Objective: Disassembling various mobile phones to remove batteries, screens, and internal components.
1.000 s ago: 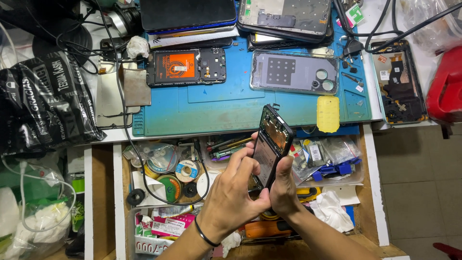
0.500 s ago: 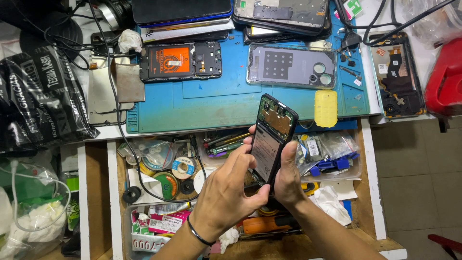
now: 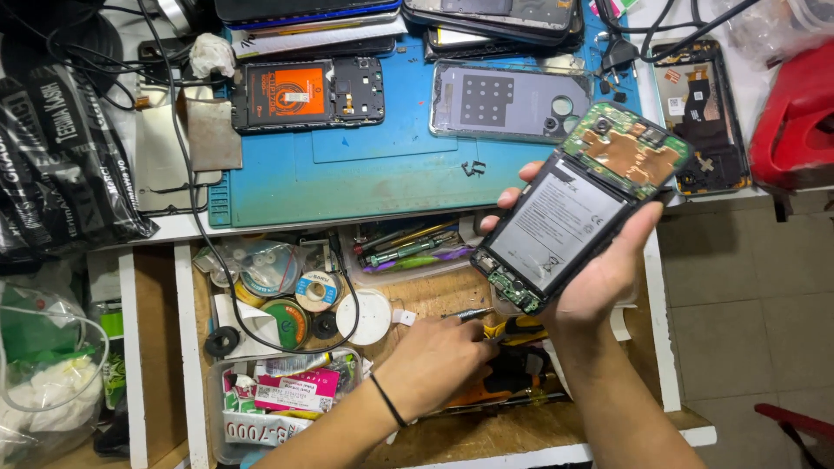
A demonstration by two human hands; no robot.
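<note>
Phone (image 3: pixel 578 204), opened with its back off, rests tilted in the right hand (image 3: pixel 599 269) above the drawer (image 3: pixel 434 304), fingers curled at its edges. Left hand (image 3: pixel 439 360) pinches a screwdriver (image 3: pixel 512 328) there. Such loose one-hand grip could let the phone slip.

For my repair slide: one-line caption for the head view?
Right hand holds an opened phone; left hand picks up a screwdriver.

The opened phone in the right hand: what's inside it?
Inside the opened phone: a grey battery, copper-coloured shielding on a green board at the top, a small green board at the bottom. Anything under the battery is covered.
</note>
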